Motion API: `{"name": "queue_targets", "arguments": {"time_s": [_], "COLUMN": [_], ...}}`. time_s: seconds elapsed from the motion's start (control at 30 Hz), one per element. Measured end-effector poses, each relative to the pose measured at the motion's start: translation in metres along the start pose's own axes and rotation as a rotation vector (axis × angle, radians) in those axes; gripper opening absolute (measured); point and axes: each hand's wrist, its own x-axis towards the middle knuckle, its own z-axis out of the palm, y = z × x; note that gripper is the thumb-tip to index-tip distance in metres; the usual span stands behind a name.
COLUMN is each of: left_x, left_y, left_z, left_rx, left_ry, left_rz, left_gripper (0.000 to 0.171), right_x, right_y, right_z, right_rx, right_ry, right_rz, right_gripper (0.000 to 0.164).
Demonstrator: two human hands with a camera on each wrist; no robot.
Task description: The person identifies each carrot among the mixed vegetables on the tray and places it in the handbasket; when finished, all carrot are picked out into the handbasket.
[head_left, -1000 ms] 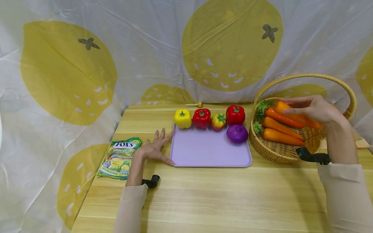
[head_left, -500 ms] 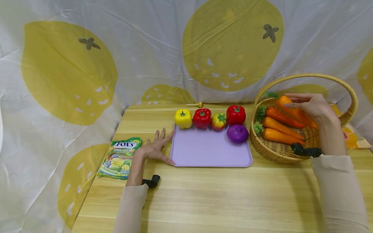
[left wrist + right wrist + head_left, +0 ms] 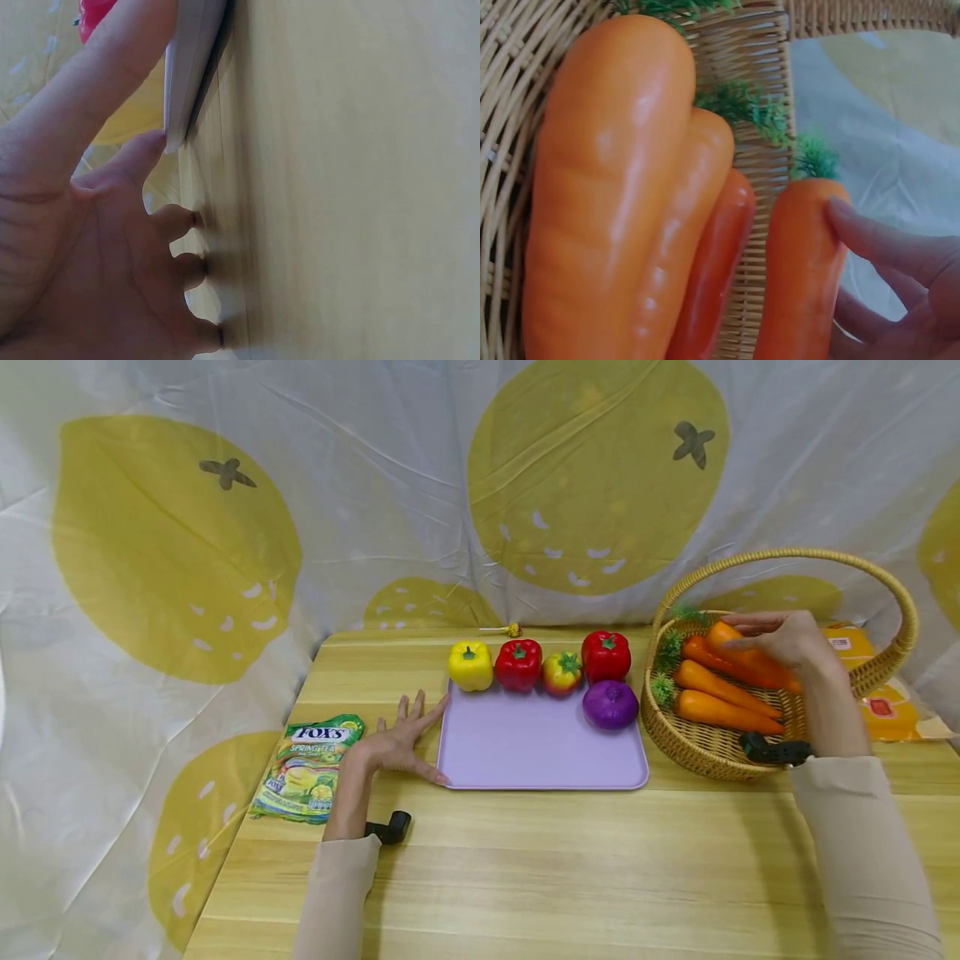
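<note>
My right hand [image 3: 798,642] pinches an orange carrot [image 3: 726,637] near its leafy top, inside a wicker basket [image 3: 693,762]. In the right wrist view, the thumb presses on this carrot [image 3: 799,262], which stands apart from the others there. Several more orange carrots [image 3: 727,712] with green tops lie side by side in the basket, their tips to the right. My left hand [image 3: 393,747] has its fingers spread, thumb and index finger touching the left edge of a lilac tray [image 3: 525,752]. Its other fingertips rest on the tabletop in the left wrist view.
Along the tray's back are a yellow bell pepper [image 3: 471,666], two red bell peppers [image 3: 518,665], a red-yellow fruit [image 3: 562,673] and a purple onion [image 3: 611,705]. A lollipop [image 3: 513,630], a candy bag [image 3: 311,768] and an orange packet [image 3: 892,714] lie around. The basket handle [image 3: 787,554] arches high.
My right hand has shifted left inside the basket, bringing the held carrot closer to the others. More of the orange packet shows behind the wrist. The left hand has stayed still.
</note>
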Motion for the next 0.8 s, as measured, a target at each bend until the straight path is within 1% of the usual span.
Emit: {"name": "queue_targets", "arguments": {"time_s": [0.13,0.27,0.5,0.8], "left_x": [0.000,0.000,0.000,0.000], "left_y": [-0.001,-0.001,-0.001,-0.002], "left_z": [0.000,0.000,0.000,0.000], "left_rx": [-0.003,-0.009,-0.007,-0.005], "left_ry": [-0.001,-0.002,-0.001,0.001], "left_rz": [0.001,0.005,0.005,-0.001], "left_gripper": [0.135,0.135,0.135,0.135], "right_x": [0.003,0.005,0.006,0.007], "right_y": [0.001,0.004,0.005,0.005], "right_z": [0.003,0.006,0.011,0.017], "right_rx": [-0.011,-0.026,-0.065,-0.061], "right_ry": [-0.058,-0.084,-0.081,-0.060], "right_rz": [-0.004,-0.008,-0.020,-0.018], "right_gripper": [0.029,0.031,0.038,0.041]}}
